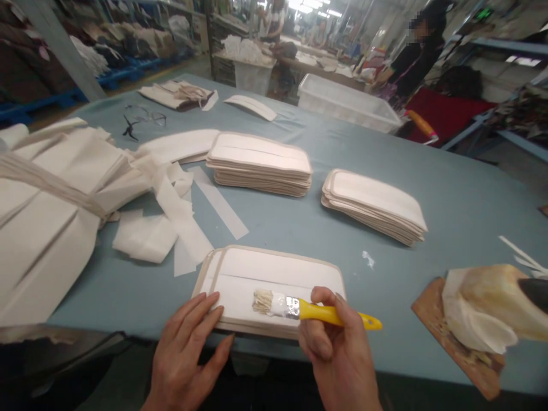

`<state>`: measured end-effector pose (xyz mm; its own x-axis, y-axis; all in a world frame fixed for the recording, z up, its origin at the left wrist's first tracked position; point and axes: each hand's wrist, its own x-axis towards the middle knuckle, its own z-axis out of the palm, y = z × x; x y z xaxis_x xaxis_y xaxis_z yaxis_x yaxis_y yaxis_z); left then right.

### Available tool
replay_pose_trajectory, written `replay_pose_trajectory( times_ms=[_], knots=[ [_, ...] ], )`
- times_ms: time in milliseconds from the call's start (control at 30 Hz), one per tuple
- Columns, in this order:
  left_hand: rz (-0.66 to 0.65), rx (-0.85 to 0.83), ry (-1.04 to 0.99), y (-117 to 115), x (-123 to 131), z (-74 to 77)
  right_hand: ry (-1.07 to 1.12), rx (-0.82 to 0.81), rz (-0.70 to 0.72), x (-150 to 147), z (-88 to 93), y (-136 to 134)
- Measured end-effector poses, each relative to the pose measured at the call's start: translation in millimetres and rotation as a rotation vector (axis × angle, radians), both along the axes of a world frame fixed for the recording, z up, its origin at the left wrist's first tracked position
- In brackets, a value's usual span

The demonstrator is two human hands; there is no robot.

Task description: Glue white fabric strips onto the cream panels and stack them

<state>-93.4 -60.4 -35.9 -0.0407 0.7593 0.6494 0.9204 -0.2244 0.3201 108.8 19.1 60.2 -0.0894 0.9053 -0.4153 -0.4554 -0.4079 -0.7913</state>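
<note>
In my right hand (336,337) is a paintbrush with a yellow handle (321,312); its whitish bristles (262,301) are over the top of a low stack of white panels (278,271) with beige edging. White paste coats the brush near its metal band. Whether the bristles touch the panel I cannot tell. My left hand (192,342) lies with fingers spread on the left front corner of that stack, holding nothing. The stack rests at the near edge of the blue-green table (291,225).
Two more panel stacks (261,160) (374,200) stand farther back. Bundled cream fabric pieces (55,188) and loose strips lie left. A paste-covered container (479,308) sits on a brown board at right. Glasses (148,116) and a white bin (346,103) are behind; a person stands beyond.
</note>
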Motion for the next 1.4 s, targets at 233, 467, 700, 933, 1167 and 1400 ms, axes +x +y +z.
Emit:
replay_pose_trajectory(
  times_ms=[233, 467, 700, 933, 1167, 1400],
  knots=[
    [0.018, 0.056, -0.030, -0.6, -4.2, -1.7, -0.310, 0.123, 0.062, -3.1, -23.3, 9.7],
    [0.059, 0.006, -0.017, -1.7, -9.0, -1.1, -0.568, 0.287, 0.025, -33.9, -9.3, 7.9],
    [0.073, -0.036, -0.010, 0.9, -13.6, 6.3, -0.637, 0.505, 0.106, -53.7, -13.6, 29.1],
    [0.073, -0.070, 0.003, 5.8, -18.0, 10.2, -0.783, 0.591, 0.166, -72.3, -23.3, 32.4],
    [0.085, -0.056, 0.003, 6.6, -16.5, 8.4, -0.760, 0.513, 0.317, -73.6, -20.5, 27.8],
    [0.090, -0.050, -0.001, 6.9, -17.2, 8.4, -0.854, 0.609, 0.239, -75.3, -16.5, 33.9]
  ],
)
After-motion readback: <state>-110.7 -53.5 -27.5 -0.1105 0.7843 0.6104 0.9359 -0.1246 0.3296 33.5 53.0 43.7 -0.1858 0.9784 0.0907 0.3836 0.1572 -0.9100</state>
